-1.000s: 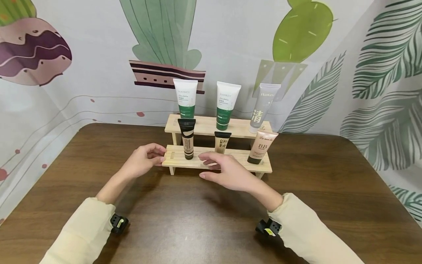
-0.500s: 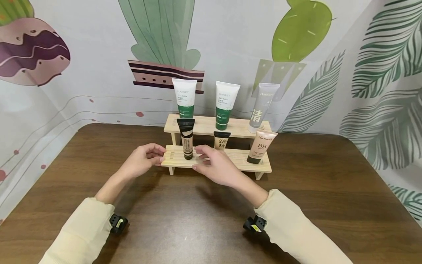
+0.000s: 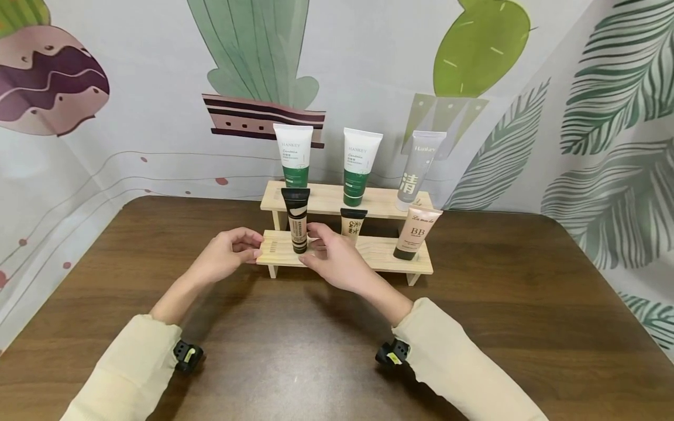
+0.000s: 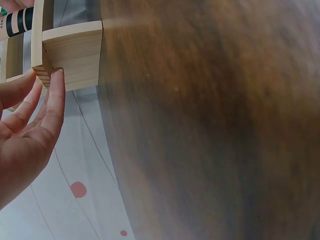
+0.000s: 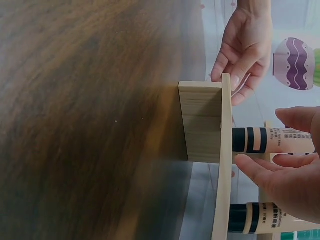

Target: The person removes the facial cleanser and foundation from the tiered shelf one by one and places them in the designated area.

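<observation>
A two-tier wooden display rack (image 3: 381, 257) stands on the table. At the left end of its lower shelf, my left hand (image 3: 223, 255) pinches the board, thumb at the edge and a finger underneath in the left wrist view. On that shelf, a slim beige cosmetic tube with black ends (image 3: 298, 225) stands upright. My right hand (image 3: 337, 260) has its parted fingers right beside this tube, one fingertip close over the shelf in the right wrist view. Behind the right hand stands a similar short tube (image 3: 351, 222), its lower part hidden.
A pink BB cream tube (image 3: 416, 234) stands at the lower shelf's right end. On the upper tier are two white-and-green tubes (image 3: 296, 152) and a grey tube (image 3: 418, 169). A printed cloth (image 3: 368, 70) hangs behind the dark wooden table (image 3: 500, 280).
My right hand has moved left along the lower shelf, from in front of the short tube to beside the slim beige one. My left hand keeps its place on the rack.
</observation>
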Tool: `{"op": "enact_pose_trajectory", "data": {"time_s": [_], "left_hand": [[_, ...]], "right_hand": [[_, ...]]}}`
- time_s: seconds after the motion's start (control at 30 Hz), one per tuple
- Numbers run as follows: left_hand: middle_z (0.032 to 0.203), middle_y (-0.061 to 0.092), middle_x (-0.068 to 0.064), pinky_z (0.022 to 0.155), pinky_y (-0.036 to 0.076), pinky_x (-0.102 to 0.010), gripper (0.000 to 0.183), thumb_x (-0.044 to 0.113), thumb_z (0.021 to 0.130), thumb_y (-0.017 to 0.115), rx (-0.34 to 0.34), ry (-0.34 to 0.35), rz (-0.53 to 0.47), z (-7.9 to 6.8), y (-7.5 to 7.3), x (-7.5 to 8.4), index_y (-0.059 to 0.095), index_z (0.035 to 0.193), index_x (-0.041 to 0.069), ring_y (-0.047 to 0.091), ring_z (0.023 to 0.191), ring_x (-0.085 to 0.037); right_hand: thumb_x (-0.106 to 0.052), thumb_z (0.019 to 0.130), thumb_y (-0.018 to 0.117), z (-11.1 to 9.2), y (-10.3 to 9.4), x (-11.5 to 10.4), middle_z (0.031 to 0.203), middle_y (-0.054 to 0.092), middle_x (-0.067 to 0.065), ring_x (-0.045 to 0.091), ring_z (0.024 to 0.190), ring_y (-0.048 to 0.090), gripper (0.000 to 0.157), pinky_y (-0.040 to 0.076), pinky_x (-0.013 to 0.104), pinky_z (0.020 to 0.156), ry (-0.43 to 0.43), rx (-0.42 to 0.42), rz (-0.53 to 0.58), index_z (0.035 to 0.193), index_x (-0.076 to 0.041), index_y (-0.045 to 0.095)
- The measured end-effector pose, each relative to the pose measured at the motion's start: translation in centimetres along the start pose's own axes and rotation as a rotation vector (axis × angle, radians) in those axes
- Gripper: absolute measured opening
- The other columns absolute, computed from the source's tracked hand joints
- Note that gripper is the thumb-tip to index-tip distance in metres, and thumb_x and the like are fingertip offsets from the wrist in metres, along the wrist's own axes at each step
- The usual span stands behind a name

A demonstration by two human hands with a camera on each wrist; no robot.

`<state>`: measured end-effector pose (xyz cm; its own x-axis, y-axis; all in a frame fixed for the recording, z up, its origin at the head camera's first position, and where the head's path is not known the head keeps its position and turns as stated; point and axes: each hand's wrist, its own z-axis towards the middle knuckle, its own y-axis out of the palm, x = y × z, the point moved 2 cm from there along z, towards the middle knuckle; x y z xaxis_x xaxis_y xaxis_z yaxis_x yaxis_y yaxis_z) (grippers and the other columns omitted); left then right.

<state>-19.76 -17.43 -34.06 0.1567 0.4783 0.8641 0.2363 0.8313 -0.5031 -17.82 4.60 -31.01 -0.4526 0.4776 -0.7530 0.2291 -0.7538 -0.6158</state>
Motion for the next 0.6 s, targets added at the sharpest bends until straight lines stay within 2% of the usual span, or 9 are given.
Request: {"op": "enact_pose_trajectory", "data": {"time_s": [0.33, 0.6], "left_hand": [[0.100, 0.059, -0.022, 0.072, 0.055, -0.035, 0.021, -0.008, 0.085, 0.056, -0.005, 0.000, -0.004, 0.0, 0.0, 0.1, 0.055, 0.106, -0.010, 0.059, 0.084, -0.022], [0.099, 0.059, -0.021, 0.072, 0.054, -0.035, 0.021, -0.007, 0.086, 0.056, -0.009, -0.001, -0.008, 0.0, 0.0, 0.1, 0.054, 0.107, -0.010, 0.058, 0.084, -0.021]], "right_hand": [[-0.007, 0.083, 0.066, 1.0, 0.7, 0.1, 0.114, 0.057, 0.017, 0.025, 0.099, 0.060, 0.048, 0.049, 0.029, 0.087, 0.024, 0.022, -0.004, 0.125, 0.003, 0.044], [-0.010, 0.085, 0.064, 1.8, 1.0, 0.1, 0.106, 0.060, 0.012, 0.019, 0.093, 0.061, 0.034, 0.050, 0.026, 0.080, 0.053, 0.048, -0.036, 0.114, -0.002, 0.048]]}}
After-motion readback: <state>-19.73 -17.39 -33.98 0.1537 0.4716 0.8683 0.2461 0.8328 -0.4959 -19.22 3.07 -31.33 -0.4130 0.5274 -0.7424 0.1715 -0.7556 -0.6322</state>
